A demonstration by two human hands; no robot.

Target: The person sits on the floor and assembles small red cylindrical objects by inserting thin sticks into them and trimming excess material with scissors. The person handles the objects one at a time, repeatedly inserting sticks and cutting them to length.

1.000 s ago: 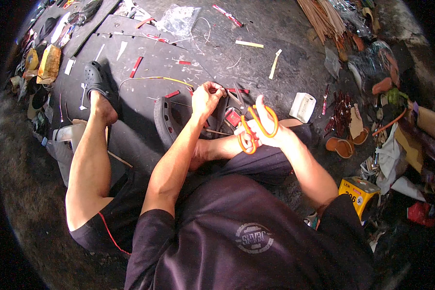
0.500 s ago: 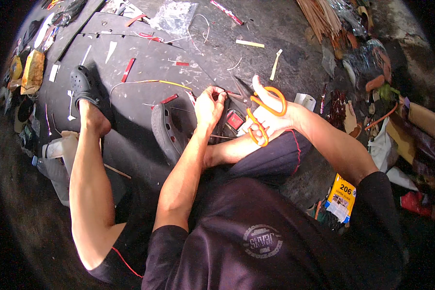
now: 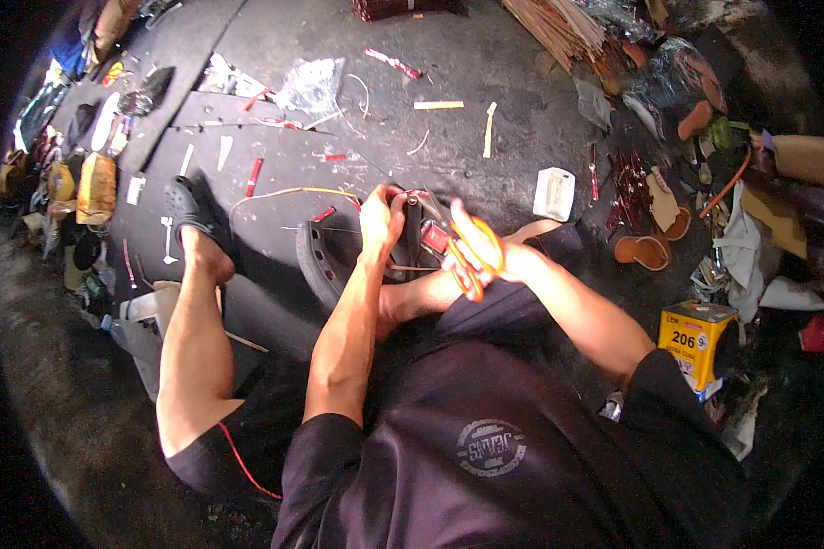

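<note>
My right hand [image 3: 485, 249] is closed around the orange-handled scissors [image 3: 496, 245], whose dark blades point toward my left fingers. Pinched in my left hand [image 3: 381, 220] is one end of a thin dark red strip [image 3: 414, 194], close to the blade tips. Whether the blades touch the strip I cannot tell. Below the scissors, beside my bent leg, a small red-and-black item [image 3: 436, 240] lies partly hidden. A grey clog [image 3: 315, 267] is just left of my left forearm.
Red strips [image 3: 254, 177] and yellow strips [image 3: 439, 105] are scattered over the dark mat. A white container [image 3: 554, 194] stands at the right, with a yellow can [image 3: 692, 340] nearer me. Leather scraps [image 3: 650, 251] lie farther right. Clear plastic [image 3: 311, 85] lies ahead.
The view has shifted, uncovering the white container and more of the can. The scissors have turned and their blades now sit closer to my left fingers. Both hands keep their grip.
</note>
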